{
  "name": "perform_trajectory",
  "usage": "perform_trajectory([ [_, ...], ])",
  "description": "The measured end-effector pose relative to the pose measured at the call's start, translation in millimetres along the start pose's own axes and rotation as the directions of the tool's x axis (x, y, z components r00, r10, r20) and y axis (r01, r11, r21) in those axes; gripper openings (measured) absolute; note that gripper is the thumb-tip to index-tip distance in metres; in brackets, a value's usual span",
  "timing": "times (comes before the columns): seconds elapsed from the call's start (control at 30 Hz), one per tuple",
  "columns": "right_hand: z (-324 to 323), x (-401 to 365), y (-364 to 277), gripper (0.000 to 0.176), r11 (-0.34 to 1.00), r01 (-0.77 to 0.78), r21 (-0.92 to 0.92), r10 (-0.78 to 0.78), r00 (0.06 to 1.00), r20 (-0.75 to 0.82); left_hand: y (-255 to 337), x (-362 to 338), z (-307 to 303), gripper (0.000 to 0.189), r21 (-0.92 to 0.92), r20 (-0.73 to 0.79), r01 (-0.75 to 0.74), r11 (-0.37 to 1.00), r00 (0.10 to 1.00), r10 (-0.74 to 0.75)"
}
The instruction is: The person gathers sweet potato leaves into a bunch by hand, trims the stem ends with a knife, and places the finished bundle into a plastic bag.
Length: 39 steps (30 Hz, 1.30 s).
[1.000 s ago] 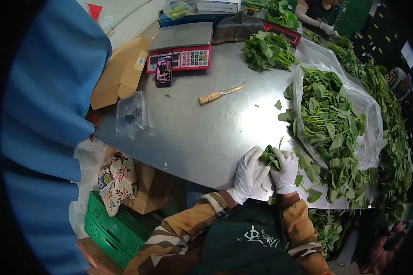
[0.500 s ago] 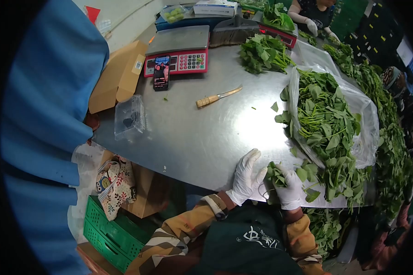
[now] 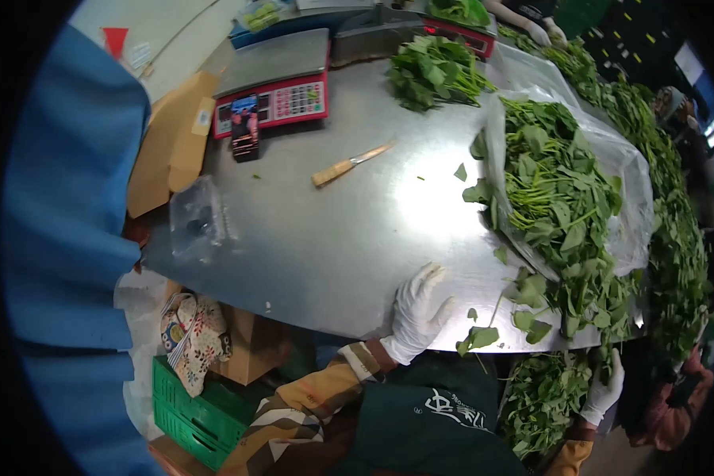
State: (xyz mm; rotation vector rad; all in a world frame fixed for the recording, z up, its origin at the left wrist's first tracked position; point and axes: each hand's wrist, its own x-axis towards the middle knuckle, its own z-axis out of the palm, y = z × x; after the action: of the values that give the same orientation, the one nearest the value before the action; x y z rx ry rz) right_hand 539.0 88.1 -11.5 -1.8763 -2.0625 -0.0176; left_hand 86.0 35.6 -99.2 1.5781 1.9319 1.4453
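My left hand (image 3: 419,314), in a white glove, is at the near edge of the metal table (image 3: 293,238). Its fingers are stretched out and it holds nothing. Just right of it, a loose leafy sprig (image 3: 477,339) lies at the edge, its stem poking over. My right hand (image 3: 605,390), also gloved, is low at the right, below the tabletop, beside a lower heap of leafy greens (image 3: 543,401). Its fingers look extended upward, partly against the leaves. On the table, a larger pile of greens (image 3: 559,182) fills an opened clear plastic bag (image 3: 628,214).
A wooden-handled knife (image 3: 349,165) lies mid-table. Behind it stand a red scale (image 3: 293,99), a phone (image 3: 244,131) and a bunch of greens (image 3: 436,71). A clear plastic box (image 3: 198,218) and a cardboard box (image 3: 166,147) are left; a green crate (image 3: 186,412) is below. A co-worker's gloved hand (image 3: 538,33) is at the back.
My right hand has left the table edge and moved right and down to the lower heap. The leaves it held are out of it; a sprig lies there. The view has shifted slightly.
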Motion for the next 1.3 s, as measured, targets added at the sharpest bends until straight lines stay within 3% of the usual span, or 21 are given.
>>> perform_trajectory([
  [0.07,-3.5,-37.1,43.4,0.086,0.963,-0.225,-0.148,0.249,0.954,0.166,6.2,2.1,-3.7,0.047,-0.002,0.005,0.018,1.000,1.000,-0.018],
  [0.13,-4.4,-61.0,60.9,0.091,0.783,-0.185,-0.594,0.418,0.864,0.281,11.7,6.1,-4.8,0.045,-0.023,0.011,-0.003,1.000,1.000,0.003],
  [0.27,12.7,-38.0,21.6,0.066,0.971,-0.193,-0.143,0.223,0.944,0.243,11.8,4.6,1.8,0.043,0.052,0.035,-0.026,0.998,0.999,0.024],
  [0.33,19.8,-9.6,-7.9,0.056,0.990,-0.138,-0.027,0.141,0.974,0.175,8.6,3.8,5.8,0.047,0.034,0.052,-0.053,0.998,0.997,0.051],
  [0.4,24.8,24.2,-36.2,0.052,0.994,0.108,-0.015,-0.108,0.994,-0.020,5.9,2.2,8.8,0.046,0.034,0.058,-0.064,0.997,0.996,0.062],
  [0.47,24.1,57.7,-59.5,0.054,0.987,0.137,0.088,-0.138,0.990,0.005,6.6,1.6,11.2,0.046,0.049,0.059,-0.066,0.997,0.996,0.063],
  [0.63,27.3,131.2,-124.0,0.065,0.888,0.459,0.027,-0.454,0.885,-0.098,8.5,0.2,13.2,0.046,0.094,0.065,-0.065,0.993,0.996,0.060],
  [0.8,53.3,185.4,-162.1,0.083,0.776,0.631,-0.024,-0.630,0.776,0.031,8.6,-0.9,15.5,0.047,0.101,0.060,-0.067,0.993,0.996,0.061],
  [0.87,60.6,203.8,-174.4,0.091,0.704,0.692,-0.156,-0.666,0.721,0.194,7.3,-1.8,17.2,0.047,0.103,0.048,-0.040,0.994,0.998,0.035],
  [1.03,127.5,249.9,-165.2,0.104,0.474,0.842,-0.258,-0.858,0.508,0.081,10.5,-0.6,17.3,0.047,0.164,0.078,-0.067,0.984,0.995,0.054],
  [1.13,91.1,251.0,-190.7,0.111,0.520,0.828,-0.210,-0.728,0.559,0.398,11.1,0.3,17.8,0.046,0.192,0.081,-0.086,0.978,0.994,0.072],
  [1.17,94.3,256.2,-191.2,0.118,0.531,0.825,-0.192,-0.720,0.559,0.411,10.7,0.2,18.5,0.046,0.198,0.079,-0.095,0.976,0.994,0.081],
  [1.3,103.0,257.2,-195.3,0.104,0.569,0.793,-0.217,-0.693,0.605,0.391,10.0,-0.8,19.1,0.046,0.205,0.076,-0.093,0.974,0.994,0.079],
])
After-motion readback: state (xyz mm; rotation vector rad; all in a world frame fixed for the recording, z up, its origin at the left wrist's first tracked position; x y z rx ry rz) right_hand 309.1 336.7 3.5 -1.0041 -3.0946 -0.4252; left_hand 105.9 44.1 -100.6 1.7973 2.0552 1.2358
